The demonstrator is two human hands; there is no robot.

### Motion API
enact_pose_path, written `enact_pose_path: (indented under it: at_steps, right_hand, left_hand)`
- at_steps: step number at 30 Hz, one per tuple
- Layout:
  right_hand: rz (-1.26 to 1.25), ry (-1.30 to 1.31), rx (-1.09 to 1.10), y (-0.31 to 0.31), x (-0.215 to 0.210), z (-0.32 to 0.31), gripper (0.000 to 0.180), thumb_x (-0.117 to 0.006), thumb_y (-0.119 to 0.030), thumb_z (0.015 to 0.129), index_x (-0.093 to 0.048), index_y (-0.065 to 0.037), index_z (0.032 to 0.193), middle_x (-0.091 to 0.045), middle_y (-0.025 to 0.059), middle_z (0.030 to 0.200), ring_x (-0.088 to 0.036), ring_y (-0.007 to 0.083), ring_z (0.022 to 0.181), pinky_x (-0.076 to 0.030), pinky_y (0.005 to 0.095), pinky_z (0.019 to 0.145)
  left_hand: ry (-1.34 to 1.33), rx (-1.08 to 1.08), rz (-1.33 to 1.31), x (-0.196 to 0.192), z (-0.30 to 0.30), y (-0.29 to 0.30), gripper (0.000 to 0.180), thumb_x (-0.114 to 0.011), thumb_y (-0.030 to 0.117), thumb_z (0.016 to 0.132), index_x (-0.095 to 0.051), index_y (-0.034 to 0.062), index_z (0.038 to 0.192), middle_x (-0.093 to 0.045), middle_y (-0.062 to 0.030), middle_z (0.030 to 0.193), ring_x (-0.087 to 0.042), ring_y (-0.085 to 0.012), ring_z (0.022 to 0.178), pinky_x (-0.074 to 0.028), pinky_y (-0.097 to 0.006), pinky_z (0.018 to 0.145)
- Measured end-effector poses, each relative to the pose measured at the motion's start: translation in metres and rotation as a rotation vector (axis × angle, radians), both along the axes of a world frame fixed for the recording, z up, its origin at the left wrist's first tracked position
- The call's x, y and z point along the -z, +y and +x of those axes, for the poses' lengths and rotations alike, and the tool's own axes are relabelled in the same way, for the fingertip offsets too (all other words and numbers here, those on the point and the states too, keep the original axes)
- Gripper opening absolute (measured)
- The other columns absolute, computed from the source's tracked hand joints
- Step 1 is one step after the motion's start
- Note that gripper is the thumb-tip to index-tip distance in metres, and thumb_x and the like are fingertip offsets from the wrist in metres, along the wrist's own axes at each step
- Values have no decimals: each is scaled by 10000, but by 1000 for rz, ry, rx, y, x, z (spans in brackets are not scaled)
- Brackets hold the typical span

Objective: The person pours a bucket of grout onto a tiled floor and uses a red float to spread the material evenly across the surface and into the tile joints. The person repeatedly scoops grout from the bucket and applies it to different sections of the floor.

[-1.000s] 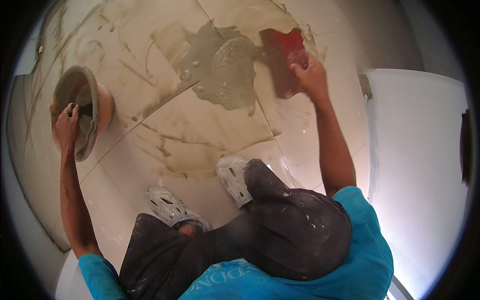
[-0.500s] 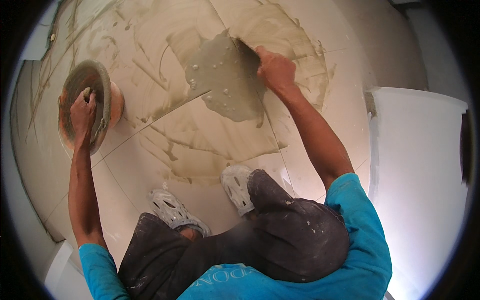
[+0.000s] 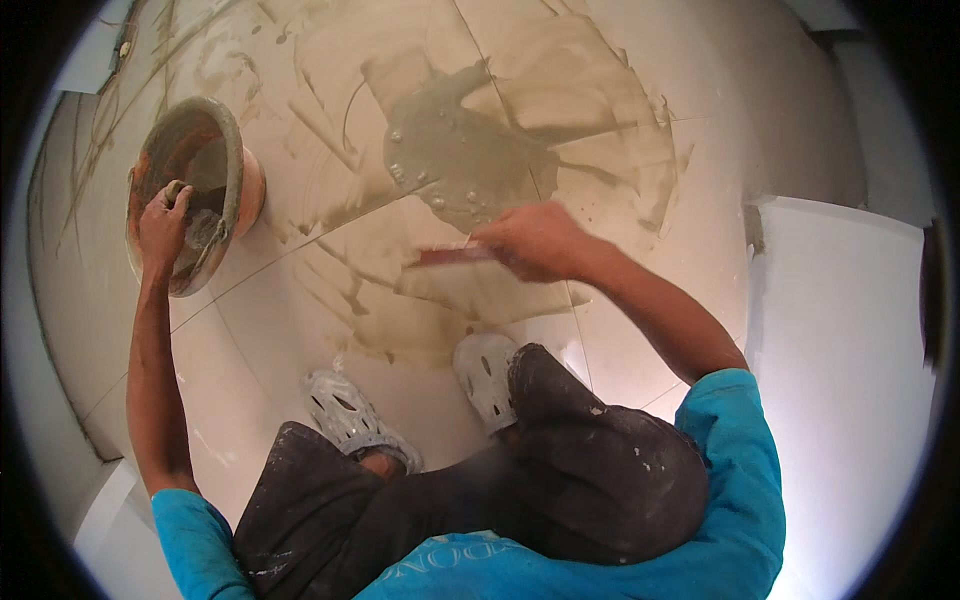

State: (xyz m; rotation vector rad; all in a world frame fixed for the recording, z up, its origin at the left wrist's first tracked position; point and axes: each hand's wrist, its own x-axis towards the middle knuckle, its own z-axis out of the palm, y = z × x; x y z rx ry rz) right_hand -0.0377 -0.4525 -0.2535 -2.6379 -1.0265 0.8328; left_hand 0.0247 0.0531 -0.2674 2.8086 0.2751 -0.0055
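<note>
My right hand [image 3: 535, 242] is closed round a flat, reddish spreader [image 3: 448, 256], seen edge-on and slightly blurred. It is above the tiled floor, on the near side of a wet grey-green grout puddle [image 3: 450, 150] with bubbles on it. On the left, a round orange bucket [image 3: 232, 140], coated with grey residue, tilts with its mouth toward me. My left hand [image 3: 163, 232] is closed in front of that mouth. A small grey-brown end sticks out by its thumb; what it belongs to is hidden.
Smeared grout streaks spread over the pale floor tiles [image 3: 380, 225] and their joints. My feet in pale, perforated clogs [image 3: 348, 408] are planted close to the smears. A white panel [image 3: 835, 300] stands at the right, and a wall runs along the left.
My right hand has drawn the spreader from the puddle's far right side toward me and left. The puddle is thinner and streaked to the right. My left hand stays at the bucket.
</note>
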Motion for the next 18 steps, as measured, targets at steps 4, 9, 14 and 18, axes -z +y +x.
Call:
enact_pose_path:
  at_steps: [4,9,14,18]
  right_hand:
    - [109,24,17,31,21,11,171,-557,-285,865,-650,-174,957,-634,129,786,-625,347,785,-473,466,618]
    - [234,-190,207,65,37,73,188,-536,-256,857,-671,-166,953,-662,137,863,-642,344,827,-480,478,677]
    - [209,-299,456,82,36,128,242,-534,-300,861,-663,-158,1008,-671,149,905,-638,350,867,-491,470,725]
    - [188,-291,560,73,39,156,297,-546,-340,832,-661,-162,1040,-675,152,940,-635,344,917,-497,454,786]
  left_hand:
    - [-24,20,172,-10,12,-5,401,-512,398,904,-646,63,1080,-665,-182,1001,-629,-355,929,-465,-413,819]
    - [-101,-62,233,-6,16,-19,406,-512,417,899,-645,81,1083,-661,-177,1014,-619,-361,952,-462,-420,825]
    - [-73,-97,191,-10,19,-26,382,-531,397,896,-642,81,1081,-659,-178,1014,-618,-362,955,-464,-420,825]
    - [-98,-83,156,-6,13,-24,367,-537,378,899,-636,71,1075,-655,-184,1002,-617,-367,946,-465,-417,817]
